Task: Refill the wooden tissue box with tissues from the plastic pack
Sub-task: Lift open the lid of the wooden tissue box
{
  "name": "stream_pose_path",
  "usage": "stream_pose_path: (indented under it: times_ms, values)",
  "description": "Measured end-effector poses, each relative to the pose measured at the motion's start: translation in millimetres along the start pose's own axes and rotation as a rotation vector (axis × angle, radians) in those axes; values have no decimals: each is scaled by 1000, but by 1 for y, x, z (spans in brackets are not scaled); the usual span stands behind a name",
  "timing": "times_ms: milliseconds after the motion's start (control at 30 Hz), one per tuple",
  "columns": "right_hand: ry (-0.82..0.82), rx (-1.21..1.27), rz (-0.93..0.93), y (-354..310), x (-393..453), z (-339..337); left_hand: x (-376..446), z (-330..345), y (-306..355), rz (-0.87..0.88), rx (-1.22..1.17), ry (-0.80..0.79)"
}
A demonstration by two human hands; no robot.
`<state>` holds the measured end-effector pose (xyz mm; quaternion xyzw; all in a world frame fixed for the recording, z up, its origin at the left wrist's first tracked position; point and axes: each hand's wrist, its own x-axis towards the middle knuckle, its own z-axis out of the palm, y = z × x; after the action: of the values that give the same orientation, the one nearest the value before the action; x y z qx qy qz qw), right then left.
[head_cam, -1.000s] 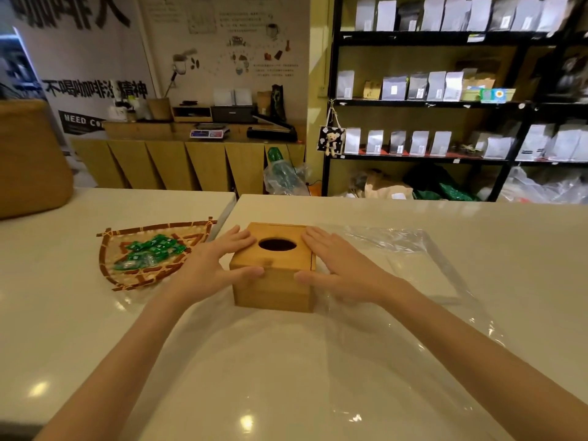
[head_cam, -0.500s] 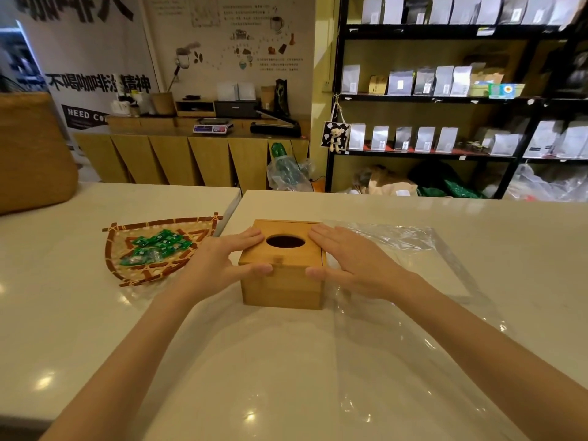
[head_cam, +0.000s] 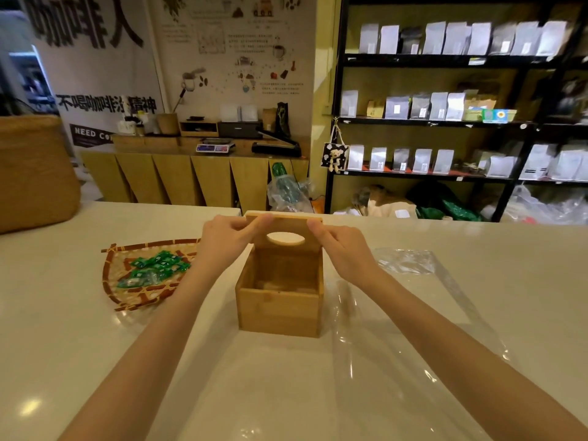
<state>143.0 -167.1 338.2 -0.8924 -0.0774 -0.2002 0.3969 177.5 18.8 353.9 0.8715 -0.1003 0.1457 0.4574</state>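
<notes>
The wooden tissue box (head_cam: 278, 310) stands on the white counter in front of me, its top open and its inside bare wood with no tissues. Its lid (head_cam: 284, 229), with an oval hole, is tipped up nearly upright at the back edge. My left hand (head_cam: 224, 241) pinches the lid's left corner and my right hand (head_cam: 345, 249) pinches its right corner. A clear plastic pack (head_cam: 410, 319) lies flat on the counter to the right of the box and under my right forearm; I cannot tell whether tissues are in it.
A woven fan-shaped tray (head_cam: 127, 283) with several green wrapped sweets lies left of the box. A large woven basket (head_cam: 35, 173) sits at the far left. The seam between two counters (head_cam: 238, 214) runs behind the box. Shelves with pouches stand beyond.
Both hands left the sides of the shut box, took the lid by its corners and swung it up and back. The box now stands open.
</notes>
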Motion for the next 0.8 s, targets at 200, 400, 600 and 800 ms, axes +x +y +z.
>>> stream_pose_path:
  times_ms: [200, 400, 600, 800]
  values:
    - [62, 150, 98, 15, 15, 11, 8, 17, -11, -36, -23, -15]
    - [92, 160, 144, 16, 23, 12, 5, 25, -13, -35, -29, 5]
    - [167, 205, 196, 13, 23, 15, 20, 21, -12, -91, 77, -79]
    - [85, 268, 237, 16, 17, 1, 12, 21, 0, -168, 165, -5]
